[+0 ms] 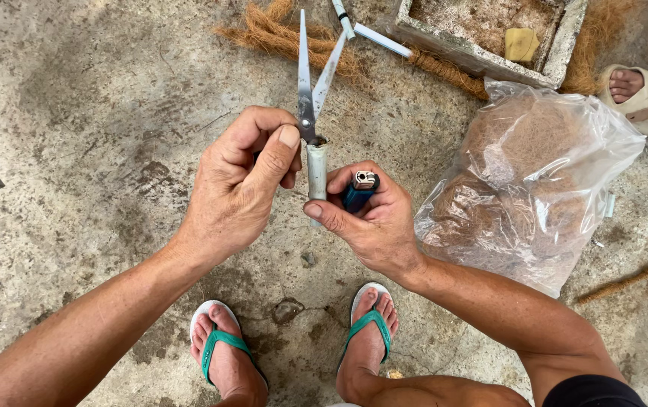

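**Fingers pinch scissors, tube and lighter over the concrete**

Fingers of the left hand curl tight around the handle end of the long steel scissors, thumb pressed flat against the pivot; the two blades stand apart in a narrow V, tips pointing away from the person. Right beside it, the right hand pinches a short pale grey tube between thumb and forefinger, upright, its top touching the scissors' pivot. That same hand clamps a blue plastic lighter with a metal cap against the palm with the remaining fingers.

Below the hands, two feet in white flip-flops with green straps stand on the stained grey concrete floor.

To the right lies a clear plastic bag stuffed with brown coconut fibre. Farther off, loose strands of brown coir lie under the blade tips, beside a rough concrete trough holding a yellow sponge-like block. Another person's foot in a beige sandal shows at the far right edge.
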